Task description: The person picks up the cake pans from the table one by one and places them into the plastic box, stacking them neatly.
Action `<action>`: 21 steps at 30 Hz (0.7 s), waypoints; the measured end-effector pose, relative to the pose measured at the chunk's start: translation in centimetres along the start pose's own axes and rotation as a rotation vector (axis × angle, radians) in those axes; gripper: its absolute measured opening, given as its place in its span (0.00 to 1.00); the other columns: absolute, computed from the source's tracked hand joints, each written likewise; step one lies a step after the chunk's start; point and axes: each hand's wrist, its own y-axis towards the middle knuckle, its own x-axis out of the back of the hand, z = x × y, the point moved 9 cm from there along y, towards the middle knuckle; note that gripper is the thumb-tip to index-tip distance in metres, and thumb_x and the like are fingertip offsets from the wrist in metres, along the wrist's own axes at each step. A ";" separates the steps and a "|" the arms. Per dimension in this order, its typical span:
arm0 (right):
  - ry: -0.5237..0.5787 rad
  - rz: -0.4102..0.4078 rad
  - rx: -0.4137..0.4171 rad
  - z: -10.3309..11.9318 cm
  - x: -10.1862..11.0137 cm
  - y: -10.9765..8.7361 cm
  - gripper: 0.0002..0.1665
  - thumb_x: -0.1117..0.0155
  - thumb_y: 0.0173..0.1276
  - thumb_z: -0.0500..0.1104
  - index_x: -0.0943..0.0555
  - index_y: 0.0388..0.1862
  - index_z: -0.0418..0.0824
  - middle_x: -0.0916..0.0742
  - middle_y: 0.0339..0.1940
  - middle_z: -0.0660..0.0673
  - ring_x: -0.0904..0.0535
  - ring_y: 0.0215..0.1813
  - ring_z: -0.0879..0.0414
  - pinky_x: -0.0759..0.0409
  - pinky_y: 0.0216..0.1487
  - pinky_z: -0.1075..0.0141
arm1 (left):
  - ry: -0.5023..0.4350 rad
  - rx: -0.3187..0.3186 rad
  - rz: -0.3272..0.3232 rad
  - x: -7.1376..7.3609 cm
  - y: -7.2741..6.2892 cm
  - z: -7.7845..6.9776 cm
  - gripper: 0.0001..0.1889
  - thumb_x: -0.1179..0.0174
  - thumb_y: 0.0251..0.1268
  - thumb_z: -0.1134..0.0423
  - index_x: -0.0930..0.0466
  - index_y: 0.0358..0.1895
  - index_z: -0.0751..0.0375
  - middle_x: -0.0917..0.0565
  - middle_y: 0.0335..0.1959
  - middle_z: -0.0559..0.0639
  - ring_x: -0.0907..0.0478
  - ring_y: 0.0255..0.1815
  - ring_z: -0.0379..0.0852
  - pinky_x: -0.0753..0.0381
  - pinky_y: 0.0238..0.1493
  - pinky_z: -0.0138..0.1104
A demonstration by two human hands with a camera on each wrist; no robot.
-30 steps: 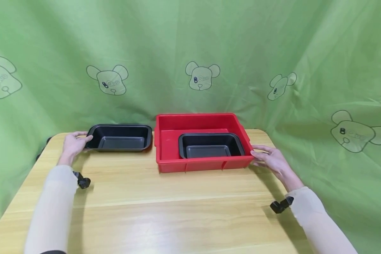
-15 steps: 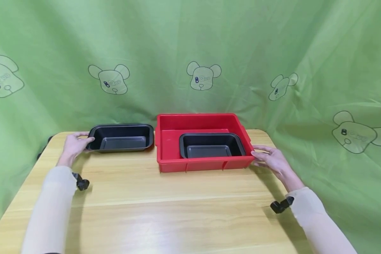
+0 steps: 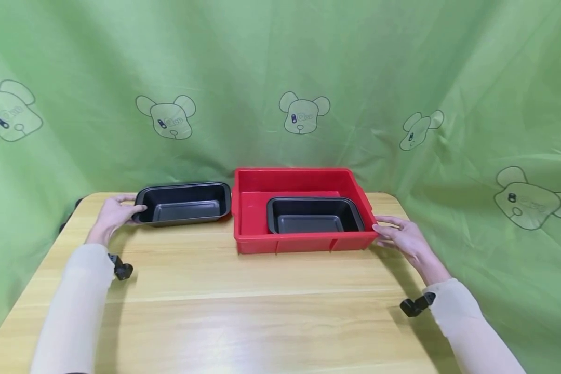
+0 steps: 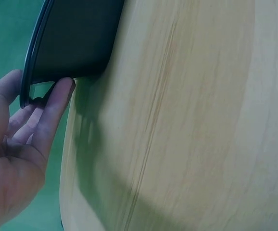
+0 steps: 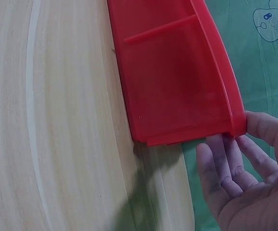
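At the left of the head view a black loaf pan (image 3: 187, 205) has its left end pinched by my left hand (image 3: 115, 213), thumb over the rim and fingers beneath it. The left wrist view shows the same pan (image 4: 76, 41) with fingers (image 4: 57, 110) under its rim. Its right end comes right up to the red bin (image 3: 257, 245). A second black loaf pan (image 3: 308, 223) lies inside that bin. My right hand (image 3: 404, 238) holds the bin's front right corner. In the right wrist view the thumb is on the rim and the fingers (image 5: 208, 168) reach below it.
A pale wooden table (image 3: 224, 306) carries everything, with its back edge just behind the pan and bin. A green curtain (image 3: 243, 67) with bear-head prints hangs behind and to the right. Black wrist cameras (image 3: 122, 269) are strapped on both sleeves.
The left pan has moved slightly right, closing the narrow gap to the red bin, and turned a little with its left end nearer me. The whole head view has shifted slightly.
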 end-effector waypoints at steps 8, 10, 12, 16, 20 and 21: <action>0.027 0.011 0.000 0.2 -0.1 -0.3 0.46 0.29 0.74 0.43 0.39 0.82 0.28 0.07 0.36 0.60 0.09 0.39 0.64 0.07 0.49 0.66 | -0.016 0.014 0.002 -0.3 -0.1 -0.2 0.38 0.38 0.74 0.67 0.45 0.80 0.76 0.30 0.70 0.84 0.11 0.29 0.33 0.07 0.41 0.30; 0.034 0.012 0.000 0.3 -0.1 -0.3 0.46 0.29 0.74 0.43 0.39 0.81 0.28 0.07 0.36 0.60 0.09 0.39 0.64 0.07 0.49 0.66 | -0.021 0.024 0.001 -0.4 -0.3 -0.2 0.37 0.39 0.75 0.68 0.45 0.80 0.76 0.32 0.70 0.86 0.11 0.30 0.33 0.07 0.41 0.30; 0.036 0.012 -0.001 0.3 -0.2 -0.4 0.46 0.28 0.74 0.43 0.38 0.81 0.28 0.07 0.35 0.60 0.09 0.39 0.64 0.07 0.49 0.66 | -0.026 0.033 0.000 -0.4 -0.4 -0.2 0.37 0.39 0.75 0.68 0.46 0.81 0.75 0.34 0.71 0.87 0.11 0.30 0.33 0.07 0.42 0.30; 0.041 0.008 -0.002 0.4 -0.2 -0.6 0.46 0.28 0.74 0.43 0.38 0.81 0.28 0.07 0.36 0.60 0.08 0.39 0.64 0.07 0.49 0.66 | -0.042 0.034 -0.001 -0.5 -0.6 -0.1 0.38 0.39 0.74 0.68 0.45 0.81 0.75 0.33 0.71 0.88 0.10 0.30 0.34 0.07 0.42 0.30; 0.016 0.004 -0.006 0.3 -0.2 -0.5 0.46 0.29 0.74 0.44 0.39 0.81 0.28 0.08 0.37 0.62 0.08 0.37 0.62 0.07 0.49 0.66 | -0.048 0.019 0.000 -0.3 -0.7 0.1 0.38 0.37 0.73 0.68 0.44 0.79 0.77 0.15 0.47 0.79 0.11 0.28 0.33 0.07 0.41 0.31; 0.008 0.004 -0.007 0.3 -0.2 -0.4 0.45 0.29 0.74 0.44 0.38 0.82 0.29 0.08 0.38 0.62 0.08 0.37 0.62 0.07 0.49 0.66 | -0.053 0.015 0.003 -0.3 -0.8 0.2 0.38 0.37 0.73 0.68 0.44 0.79 0.78 0.12 0.40 0.69 0.12 0.28 0.33 0.07 0.41 0.31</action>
